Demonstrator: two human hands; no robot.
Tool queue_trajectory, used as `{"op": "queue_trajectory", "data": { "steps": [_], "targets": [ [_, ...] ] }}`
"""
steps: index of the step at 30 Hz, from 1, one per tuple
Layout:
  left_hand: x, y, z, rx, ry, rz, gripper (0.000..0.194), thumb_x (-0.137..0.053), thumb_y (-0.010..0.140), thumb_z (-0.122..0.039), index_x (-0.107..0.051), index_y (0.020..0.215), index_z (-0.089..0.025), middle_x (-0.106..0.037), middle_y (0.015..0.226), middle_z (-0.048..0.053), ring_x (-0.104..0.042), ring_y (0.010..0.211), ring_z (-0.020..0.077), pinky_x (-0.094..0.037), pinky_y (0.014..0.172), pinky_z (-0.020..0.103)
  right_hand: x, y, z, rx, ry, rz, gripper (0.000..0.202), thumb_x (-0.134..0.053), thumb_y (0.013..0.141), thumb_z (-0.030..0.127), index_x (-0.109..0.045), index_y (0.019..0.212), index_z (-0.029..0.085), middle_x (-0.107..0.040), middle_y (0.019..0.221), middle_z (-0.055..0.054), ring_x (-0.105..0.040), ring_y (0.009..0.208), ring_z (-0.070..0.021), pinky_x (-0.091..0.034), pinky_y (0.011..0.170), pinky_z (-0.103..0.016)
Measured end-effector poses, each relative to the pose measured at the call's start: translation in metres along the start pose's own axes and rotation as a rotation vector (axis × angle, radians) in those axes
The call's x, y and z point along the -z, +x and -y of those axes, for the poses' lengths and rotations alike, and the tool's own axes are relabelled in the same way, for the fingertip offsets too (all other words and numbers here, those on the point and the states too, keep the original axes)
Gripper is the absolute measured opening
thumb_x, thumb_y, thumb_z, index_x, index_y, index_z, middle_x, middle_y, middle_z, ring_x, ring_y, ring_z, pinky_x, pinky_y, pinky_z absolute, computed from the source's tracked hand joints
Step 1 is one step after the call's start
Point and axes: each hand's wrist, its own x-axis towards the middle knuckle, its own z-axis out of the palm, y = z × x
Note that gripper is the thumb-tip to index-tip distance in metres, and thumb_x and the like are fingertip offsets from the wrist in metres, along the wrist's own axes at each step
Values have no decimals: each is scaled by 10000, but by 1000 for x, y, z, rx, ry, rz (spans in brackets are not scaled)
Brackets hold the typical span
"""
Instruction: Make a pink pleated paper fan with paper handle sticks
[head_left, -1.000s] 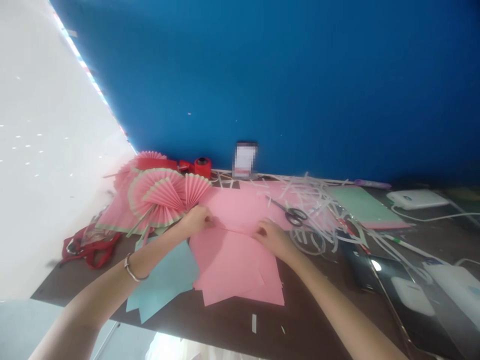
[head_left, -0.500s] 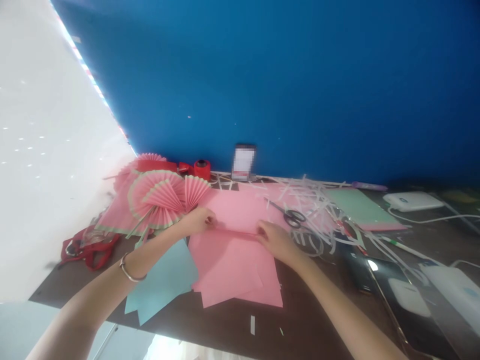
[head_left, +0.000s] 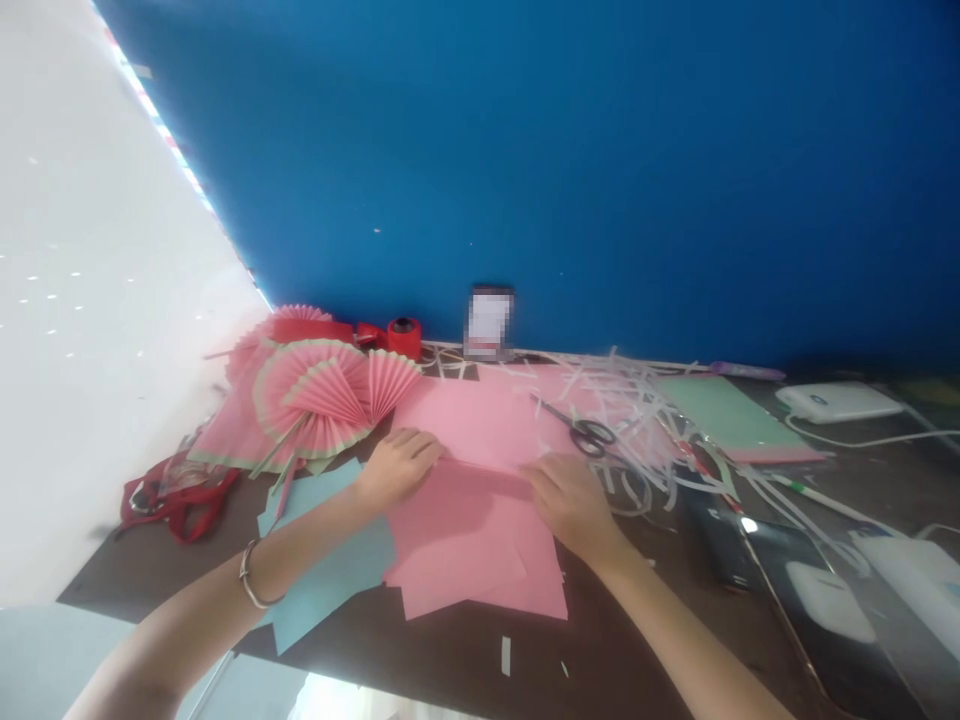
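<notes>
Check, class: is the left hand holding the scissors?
No, the left hand is on the pink paper, while the scissors lie apart from it, beyond the right hand.

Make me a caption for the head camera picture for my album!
Left hand and right hand on pink paper, pleated fans to the left, dark scissors to the right.

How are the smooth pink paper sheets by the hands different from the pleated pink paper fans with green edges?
The smooth pink paper sheets look mostly flat, while the pleated pink paper fans have many narrow folds. The sheets have straight edges and pointed corners; the fans spread into rounded shapes. The sheets look plain pink, but the fans have pale green edges. Both are pink paper.
</notes>
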Motion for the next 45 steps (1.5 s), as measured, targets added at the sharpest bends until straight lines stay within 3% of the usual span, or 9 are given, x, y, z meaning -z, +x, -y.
{"op": "queue_trajectory", "data": {
  "steps": [4,11,15,18,20,23,30,38,45],
  "targets": [
    [6,7,-11,-123,62,-128,202,-472,873,-193,-579,1044,-199,-653,1036,48,-583,903,158,-441,827,324,7,0,9,6,-2,-27,272,-373,859,78,-606,750,168,-534,639,-45,-464,684,-161,-323,650,-301],
    [11,10,-15,-207,68,-235,226,-445,875,-111,-593,1031,-179,-693,954,12,-618,894,132,-485,810,285,12,-2,15,17,-43,-56,213,-433,837,69,-602,746,162,-546,634,-32,-468,671,-154,-332,652,-299],
    [12,8,-17,-217,61,-243,258,-419,876,-97,-577,1069,-162,-693,947,33,-626,890,128,-501,800,278,14,1,21,-21,-45,-50,200,-441,846,102,-608,757,167,-574,666,-40,-513,698,-162,-356,682,-311],
    [14,8,-21,-220,78,-263,245,-435,864,-92,-585,1047,-153,-696,932,37,-633,861,132,-512,779,275,16,4,32,-21,-61,-76,153,-502,835,146,-620,931,152,-646,833,-79,-563,842,-197,-382,786,-344],
    [16,9,-26,-232,82,-276,223,-451,858,-97,-595,1021,-148,-697,926,38,-635,843,132,-515,771,271,17,6,40,15,-77,-95,232,-537,818,133,-599,1041,151,-664,936,-93,-570,916,-212,-379,849,-364],
    [20,10,-31,-240,62,-272,226,-451,859,-99,-588,1031,-146,-694,929,41,-632,845,131,-513,787,275,18,10,47,52,-91,-95,287,-528,819,97,-590,1089,174,-675,980,-87,-581,942,-207,-379,878,-370],
    [25,7,-33,-240,39,-254,211,-477,843,-89,-592,1010,-146,-691,932,21,-623,853,125,-504,790,271,22,14,48,150,-114,-157,230,-548,805,68,-627,1004,152,-702,856,-66,-607,798,-183,-418,809,-354],
    [24,11,-44,-153,60,-244,156,-492,853,-161,-602,959,-197,-686,952,13,-602,788,120,-458,815,315,20,11,49,182,-72,-164,245,-548,800,54,-623,1018,135,-686,850,-77,-612,795,-182,-427,793,-375],
    [24,11,-47,-230,125,-263,189,-500,839,-108,-583,980,-204,-684,945,-14,-561,802,119,-418,849,333,24,8,47,193,-101,-186,223,-568,792,65,-634,981,162,-695,859,-67,-620,821,-188,-418,826,-375]
  ]
}}
